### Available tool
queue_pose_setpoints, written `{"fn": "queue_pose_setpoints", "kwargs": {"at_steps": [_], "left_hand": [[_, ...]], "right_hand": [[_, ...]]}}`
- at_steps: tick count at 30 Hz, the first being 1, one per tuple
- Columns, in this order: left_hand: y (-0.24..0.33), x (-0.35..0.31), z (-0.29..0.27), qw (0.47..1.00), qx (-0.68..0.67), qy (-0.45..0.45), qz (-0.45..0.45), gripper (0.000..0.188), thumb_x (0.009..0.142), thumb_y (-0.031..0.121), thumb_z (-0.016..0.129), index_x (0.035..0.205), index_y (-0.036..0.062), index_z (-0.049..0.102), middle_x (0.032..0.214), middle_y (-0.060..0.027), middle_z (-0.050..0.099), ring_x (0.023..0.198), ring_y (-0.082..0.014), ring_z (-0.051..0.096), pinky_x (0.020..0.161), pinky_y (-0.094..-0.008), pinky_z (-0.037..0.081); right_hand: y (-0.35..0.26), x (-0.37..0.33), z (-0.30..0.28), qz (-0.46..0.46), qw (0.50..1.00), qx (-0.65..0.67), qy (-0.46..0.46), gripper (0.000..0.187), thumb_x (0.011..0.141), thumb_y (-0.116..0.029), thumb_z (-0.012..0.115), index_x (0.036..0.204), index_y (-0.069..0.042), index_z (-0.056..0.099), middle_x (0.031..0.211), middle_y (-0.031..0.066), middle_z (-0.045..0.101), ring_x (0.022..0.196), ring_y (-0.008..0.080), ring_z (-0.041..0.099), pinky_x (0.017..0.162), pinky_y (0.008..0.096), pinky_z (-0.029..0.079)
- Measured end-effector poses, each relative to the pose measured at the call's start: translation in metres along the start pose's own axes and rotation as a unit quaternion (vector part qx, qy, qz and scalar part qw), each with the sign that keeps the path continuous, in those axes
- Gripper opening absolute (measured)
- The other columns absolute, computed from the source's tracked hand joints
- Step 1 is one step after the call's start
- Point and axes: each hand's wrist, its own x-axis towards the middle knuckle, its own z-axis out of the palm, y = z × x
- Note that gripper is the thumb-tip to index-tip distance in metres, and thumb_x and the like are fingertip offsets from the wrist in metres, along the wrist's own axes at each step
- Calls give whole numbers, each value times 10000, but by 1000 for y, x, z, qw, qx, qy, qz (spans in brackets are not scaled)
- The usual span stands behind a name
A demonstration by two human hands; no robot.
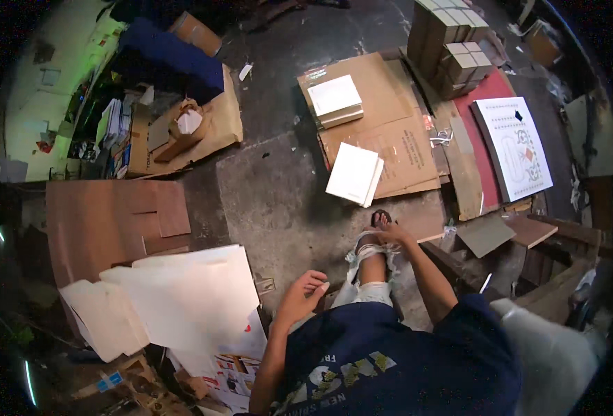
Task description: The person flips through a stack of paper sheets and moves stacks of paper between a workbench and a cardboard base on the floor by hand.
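My left hand (306, 292) is beside my lap, near the large white sheets. It looks empty, its fingers loosely bent and the thumb apart from them. My right hand (389, 233) reaches down to my bent leg, over pale frayed strips (371, 251) around it. Its fingertips are too small to tell whether they grip anything. Ahead of that hand, a short stack of white sheets (353, 173) overhangs the near edge of flattened cardboard (389, 132). A thicker stack of white sheets (336, 97) lies farther back on the cardboard.
Large white sheets (188, 295) cover part of a brown board (105, 215) at left. Tied paper bundles (452, 31) stand at the back right. A tall stack of printed sheets (513, 149) rests on a red surface (483, 118). Wooden framing (556, 277) is near my right side.
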Motion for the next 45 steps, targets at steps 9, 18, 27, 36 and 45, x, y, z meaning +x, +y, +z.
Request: {"fn": "queue_pose_setpoints", "kwargs": {"at_steps": [9, 18, 27, 36, 45], "left_hand": [[16, 148, -24, 1000, 25, 10, 4, 309, 908, 237, 685, 1072, -17, 622, 845, -133, 695, 791, -204, 701, 697, -319, 551], [-38, 374, -39, 983, 159, 71, -63, 554, 744, 417, 812, 1044, -11, 632, 1025, -168, 681, 862, -250, 685, 771, -348, 542], [-54, 559, -91, 976, 96, 191, -42, 635, 927, 538, 532, 1130, -59, 609, 1118, -209, 660, 1078, -341, 623, 932, -411, 468], [-44, 685, -81, 961, -162, 214, -71, 870, 939, 696, 277, 1448, -2, 383, 1530, -219, 314, 1438, -357, 254, 1162, -431, 219], [-118, 788, -75, 952, -275, 104, -89, 1110, 799, 879, 246, 1455, -11, 339, 1487, -219, 366, 1398, -337, 315, 1146, -487, 239]], "right_hand": [[152, -8, -12, 160, 946, 280, 33, 274, 817, -283, 701, 741, -24, 654, 567, 93, 585, 441, 169, 545, 376, 323, 430], [172, 139, -131, 12, 915, 267, 304, 347, 888, -301, 628, 1041, 5, 690, 824, 59, 653, 762, 142, 625, 663, 292, 518], [15, 361, -296, -109, 912, 278, 280, 676, 948, -430, 523, 1393, 71, 432, 1379, 227, 507, 1293, 284, 457, 1064, 367, 355], [-49, 452, -329, -89, 937, 206, 267, 741, 958, -522, 483, 1355, 100, 416, 1360, 257, 499, 1353, 315, 380, 1112, 382, 282], [-83, 445, -309, -123, 927, 163, 314, 1101, 876, -719, 423, 1436, 189, 151, 1436, 408, 307, 1392, 435, 313, 1138, 389, 274]]}}
